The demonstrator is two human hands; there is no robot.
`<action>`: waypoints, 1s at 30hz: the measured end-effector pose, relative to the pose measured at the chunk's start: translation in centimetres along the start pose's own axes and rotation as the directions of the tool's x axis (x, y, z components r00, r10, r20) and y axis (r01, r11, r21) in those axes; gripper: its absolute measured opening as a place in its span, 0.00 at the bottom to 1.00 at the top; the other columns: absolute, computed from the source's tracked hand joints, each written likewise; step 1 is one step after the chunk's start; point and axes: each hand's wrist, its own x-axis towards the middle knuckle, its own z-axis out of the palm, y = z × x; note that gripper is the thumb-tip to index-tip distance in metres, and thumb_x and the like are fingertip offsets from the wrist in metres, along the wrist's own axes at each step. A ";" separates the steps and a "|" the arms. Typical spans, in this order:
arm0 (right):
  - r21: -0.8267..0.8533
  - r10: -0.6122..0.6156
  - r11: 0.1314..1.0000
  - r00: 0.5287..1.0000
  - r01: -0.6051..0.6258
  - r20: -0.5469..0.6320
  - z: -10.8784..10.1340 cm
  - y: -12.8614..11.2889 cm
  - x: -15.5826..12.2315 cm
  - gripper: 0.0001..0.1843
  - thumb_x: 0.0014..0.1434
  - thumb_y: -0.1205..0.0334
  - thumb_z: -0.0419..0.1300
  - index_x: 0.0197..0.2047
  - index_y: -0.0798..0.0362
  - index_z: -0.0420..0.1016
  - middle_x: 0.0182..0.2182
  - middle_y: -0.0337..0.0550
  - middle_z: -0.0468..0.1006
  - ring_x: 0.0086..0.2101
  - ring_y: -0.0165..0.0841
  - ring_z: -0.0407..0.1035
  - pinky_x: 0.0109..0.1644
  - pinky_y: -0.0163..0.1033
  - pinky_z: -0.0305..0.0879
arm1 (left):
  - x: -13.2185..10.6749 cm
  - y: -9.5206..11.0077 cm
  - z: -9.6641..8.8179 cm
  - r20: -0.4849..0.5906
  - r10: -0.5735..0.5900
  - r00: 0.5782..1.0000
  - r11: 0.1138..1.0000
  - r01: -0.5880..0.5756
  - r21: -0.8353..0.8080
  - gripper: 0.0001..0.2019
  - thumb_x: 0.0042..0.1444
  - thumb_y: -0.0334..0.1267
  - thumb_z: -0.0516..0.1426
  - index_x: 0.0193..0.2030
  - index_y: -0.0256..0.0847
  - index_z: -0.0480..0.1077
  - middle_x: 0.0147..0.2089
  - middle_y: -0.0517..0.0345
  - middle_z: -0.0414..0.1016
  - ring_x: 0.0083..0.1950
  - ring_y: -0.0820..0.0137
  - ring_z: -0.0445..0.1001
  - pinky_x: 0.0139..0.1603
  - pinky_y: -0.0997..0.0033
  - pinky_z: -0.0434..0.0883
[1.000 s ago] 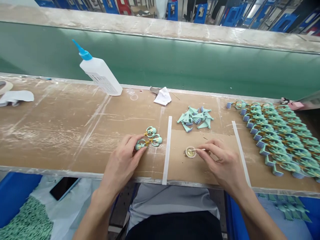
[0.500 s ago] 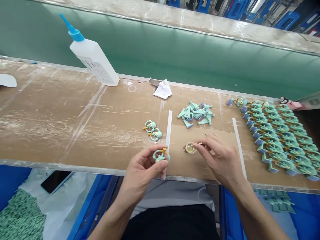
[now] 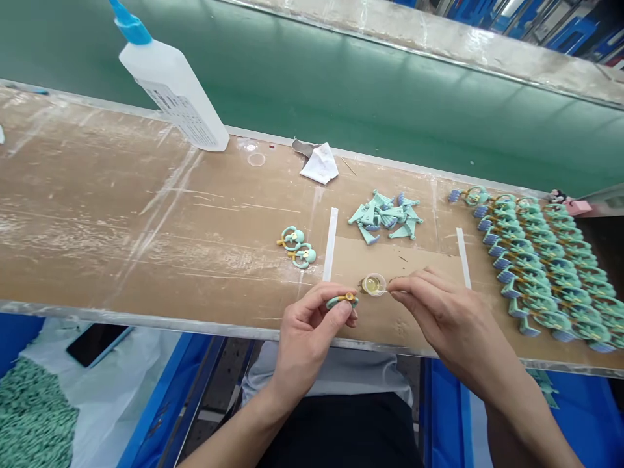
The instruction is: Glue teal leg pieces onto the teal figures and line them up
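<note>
The left hand is curled, thumb and fingers closed in a pinch on a small mint-green plastic ring part with a yellow centre piece; this part is held just above the bench, beside the cup. The right hand is nearly closed, its fingertips pinching a thin pale stick; the stick's far end lies at a small clear cup of yellow liquid, though contact with the liquid cannot be confirmed from this view. The cup is placed on a brown cardboard sheet, which lies between two white strips on a scuffed tan workbench.

Two further mint-green ring parts are lying on the bench left of the sheet; a heap of mint-green triangular pieces with blue ends is placed beyond it; rows of assembled mint-green figures are laid out at right. Near the far edge of the bench stand a white squeeze bottle with a blue nozzle and a crumpled white cloth. A green belt runs behind the bench; a black phone is seen below it at left.
</note>
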 end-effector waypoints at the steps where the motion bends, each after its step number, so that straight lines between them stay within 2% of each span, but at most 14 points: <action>1: -0.008 -0.009 1.000 1.000 0.009 0.029 -0.2 -0.1 0.1 0.10 0.88 0.67 0.59 0.55 0.49 0.83 0.43 0.43 0.86 0.44 0.42 0.79 0.46 0.46 0.70 | -0.1 0.0 0.1 0.001 0.010 1.000 1.000 -0.010 0.003 0.06 0.74 0.40 0.72 0.51 0.44 0.92 0.49 0.52 0.86 0.42 0.66 0.84 0.48 0.65 0.83; 5: -0.006 -0.040 0.999 0.998 0.041 0.057 -0.8 -0.5 0.2 0.14 0.89 0.68 0.56 0.52 0.49 0.82 0.44 0.43 0.87 0.44 0.42 0.78 0.46 0.46 0.68 | -0.2 0.0 0.3 0.015 0.033 0.999 0.999 -0.034 0.032 0.05 0.74 0.38 0.72 0.50 0.44 0.93 0.49 0.52 0.86 0.40 0.68 0.85 0.46 0.68 0.83; 9: 0.011 -0.037 0.999 0.999 0.037 -0.012 -0.4 -0.2 0.2 0.09 0.88 0.65 0.61 0.54 0.49 0.82 0.44 0.44 0.87 0.44 0.42 0.79 0.47 0.46 0.69 | -0.2 -0.4 0.9 0.017 0.018 1.000 1.000 -0.018 0.020 0.05 0.73 0.38 0.72 0.50 0.45 0.93 0.48 0.52 0.87 0.39 0.69 0.86 0.43 0.70 0.83; 12: 0.082 0.036 0.996 0.994 -0.028 -0.103 0.2 -0.1 -0.2 0.06 0.86 0.65 0.65 0.54 0.48 0.85 0.44 0.43 0.88 0.44 0.41 0.81 0.47 0.45 0.71 | -0.1 -0.5 1.5 0.007 0.030 1.000 0.999 -0.030 0.015 0.05 0.72 0.38 0.73 0.49 0.44 0.94 0.48 0.51 0.88 0.38 0.69 0.86 0.42 0.70 0.83; 14: 0.158 0.124 0.983 0.966 -0.089 -0.227 0.6 -0.5 -0.6 0.06 0.84 0.65 0.67 0.52 0.46 0.86 0.44 0.41 0.90 0.40 0.39 0.80 0.45 0.44 0.71 | 0.0 -0.3 1.8 0.001 0.040 0.999 0.999 -0.040 0.035 0.04 0.72 0.37 0.73 0.48 0.44 0.94 0.47 0.51 0.88 0.37 0.69 0.85 0.40 0.71 0.83; 17: 0.278 0.266 0.946 0.892 -0.168 -0.366 1.2 -1.4 -1.4 0.06 0.82 0.63 0.70 0.48 0.44 0.88 0.40 0.38 0.90 0.34 0.37 0.78 0.39 0.43 0.69 | 0.0 0.0 1.9 0.003 0.042 0.999 0.997 -0.042 0.070 0.04 0.71 0.36 0.74 0.47 0.44 0.94 0.48 0.51 0.88 0.36 0.70 0.85 0.38 0.71 0.84; 19: 0.358 0.323 0.915 0.868 -0.184 -0.378 1.6 -1.9 -1.7 0.06 0.81 0.62 0.71 0.47 0.44 0.88 0.37 0.37 0.89 0.34 0.37 0.79 0.38 0.43 0.69 | 0.0 0.1 1.9 0.003 0.044 0.999 0.995 -0.044 0.086 0.04 0.70 0.36 0.74 0.48 0.45 0.95 0.49 0.51 0.88 0.36 0.70 0.85 0.38 0.71 0.85; 22: 0.420 0.330 0.892 0.873 -0.166 -0.358 1.9 -2.4 -1.7 0.07 0.81 0.63 0.71 0.46 0.44 0.88 0.36 0.36 0.88 0.34 0.36 0.78 0.38 0.41 0.70 | 0.0 0.0 1.8 0.001 0.050 0.999 0.993 -0.050 0.107 0.04 0.70 0.36 0.75 0.48 0.46 0.95 0.48 0.52 0.87 0.35 0.69 0.85 0.36 0.70 0.86; 28: 0.399 0.295 0.906 0.887 -0.141 -0.355 1.9 -2.7 -0.9 0.08 0.80 0.65 0.71 0.45 0.45 0.87 0.34 0.33 0.85 0.28 0.31 0.70 0.36 0.39 0.68 | -0.1 -0.1 1.8 0.000 0.045 0.999 0.991 -0.045 0.128 0.04 0.70 0.37 0.75 0.48 0.46 0.95 0.49 0.52 0.87 0.34 0.70 0.86 0.36 0.70 0.86; 30: 0.396 0.282 0.909 0.892 -0.130 -0.354 1.9 -2.8 -0.7 0.09 0.81 0.65 0.70 0.44 0.45 0.87 0.33 0.34 0.84 0.28 0.32 0.71 0.36 0.39 0.69 | -0.1 0.0 1.8 0.000 0.047 0.999 0.991 -0.047 0.125 0.04 0.70 0.37 0.75 0.48 0.46 0.95 0.49 0.52 0.87 0.34 0.70 0.86 0.36 0.71 0.86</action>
